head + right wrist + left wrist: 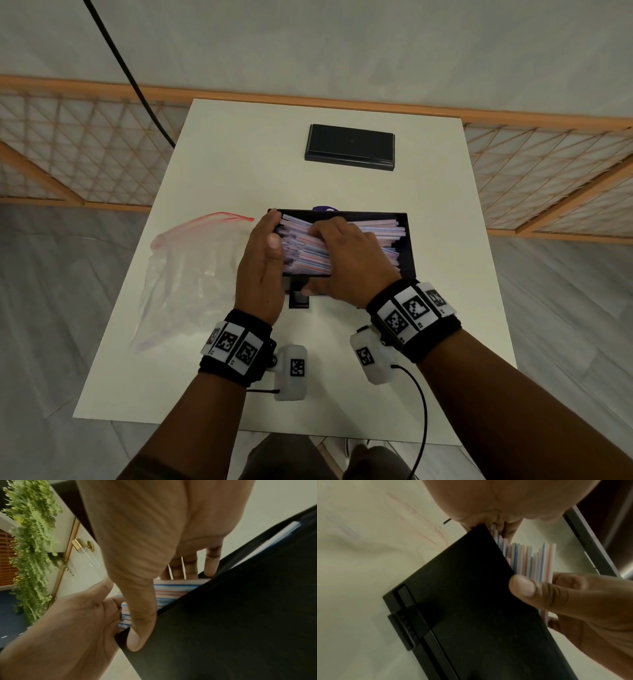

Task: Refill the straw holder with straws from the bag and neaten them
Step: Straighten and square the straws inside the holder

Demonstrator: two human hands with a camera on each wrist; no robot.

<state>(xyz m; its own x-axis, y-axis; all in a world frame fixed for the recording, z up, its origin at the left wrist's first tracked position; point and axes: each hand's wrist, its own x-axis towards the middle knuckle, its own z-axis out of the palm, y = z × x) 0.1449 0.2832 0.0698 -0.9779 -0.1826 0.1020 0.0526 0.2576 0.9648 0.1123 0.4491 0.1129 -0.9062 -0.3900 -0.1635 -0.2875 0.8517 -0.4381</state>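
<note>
The straws (342, 241), striped pink, blue and white, lie in a slanted, uneven heap inside the open black straw holder (409, 240) at the middle of the white table (239, 154). The left hand (262, 270) stands edge-on with straight fingers pressed flat against the straw ends at the holder's left side, holding nothing. The right hand (346, 253) lies over the heap, fingers spread on top and thumb down the near wall, pressing rather than gripping. Judging from this, the neatening is under way: if the left palm pushes too hard, the far ends may ride up over the right wall, or the light holder itself may slide; pressing down unevenly could bend straws or flick some out. The clear bag (191, 270) with its red zip edge lies just left of the holder, seemingly nearly empty. Counted: one holder, one bag, one black lid-like piece (349, 147) farther back, and too many straws to count
</note>
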